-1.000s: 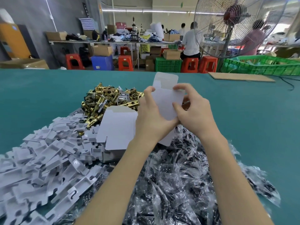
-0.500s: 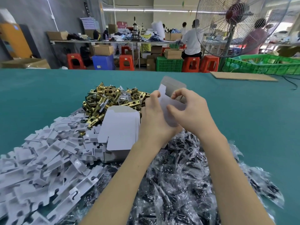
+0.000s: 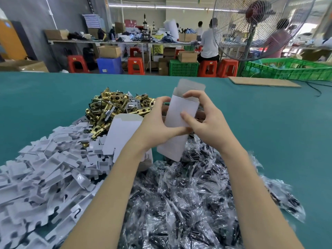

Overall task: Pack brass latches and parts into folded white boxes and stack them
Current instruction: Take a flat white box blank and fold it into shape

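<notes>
Hands folding one white box over three piles.

White plastic trays make one pile at 8 o'clock, brass latches one pile at 11 o'clock, one flat white box blank leans between them, and clear bags of dark parts make one pile at 6 o'clock, all on the green table. In the middle, the left hand and right hand pinch one white box, fingers curled round it. It is long, plain and tilted, with its top flap open at 12 o'clock.
</notes>
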Demonstrator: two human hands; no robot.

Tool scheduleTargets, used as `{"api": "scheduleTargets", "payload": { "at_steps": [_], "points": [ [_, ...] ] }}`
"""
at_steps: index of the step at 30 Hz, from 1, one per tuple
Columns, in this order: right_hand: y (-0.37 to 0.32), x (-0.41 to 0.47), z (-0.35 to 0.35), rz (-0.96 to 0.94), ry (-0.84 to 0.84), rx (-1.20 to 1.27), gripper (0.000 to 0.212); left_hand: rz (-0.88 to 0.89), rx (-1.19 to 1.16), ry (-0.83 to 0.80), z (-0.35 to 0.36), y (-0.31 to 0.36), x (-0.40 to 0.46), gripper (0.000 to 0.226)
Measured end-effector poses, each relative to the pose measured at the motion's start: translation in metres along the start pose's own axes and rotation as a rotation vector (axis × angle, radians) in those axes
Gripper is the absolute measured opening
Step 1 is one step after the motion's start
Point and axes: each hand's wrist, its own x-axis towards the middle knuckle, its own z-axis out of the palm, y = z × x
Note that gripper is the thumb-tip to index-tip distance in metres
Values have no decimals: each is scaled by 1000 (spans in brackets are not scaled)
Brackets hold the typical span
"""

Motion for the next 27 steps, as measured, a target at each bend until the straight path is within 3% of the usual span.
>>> {"api": "scheduleTargets", "payload": {
  "at_steps": [4,8,13,17,22,27],
  "points": [
    [2,-1,-2,-49,-23,16,34,10,-114,-30,-13,-2,1,54],
    [6,-2,-2,-50,32,53,46,33,-126,-40,-13,-3,1,40],
    [10,-2,-6,23,82,210,65,42,-184,3,-11,-3,1,37],
    [16,-1,-10,52,-23,361,59,-2,-223,-49,-17,-4,-1,43],
    [21,-2,-13,66,-27,432,56,-26,-321,-141,-17,-3,-2,43],
    [20,-1,-10,54,-47,515,55,-34,-358,-75,-18,-4,1,33]
  ]
}}
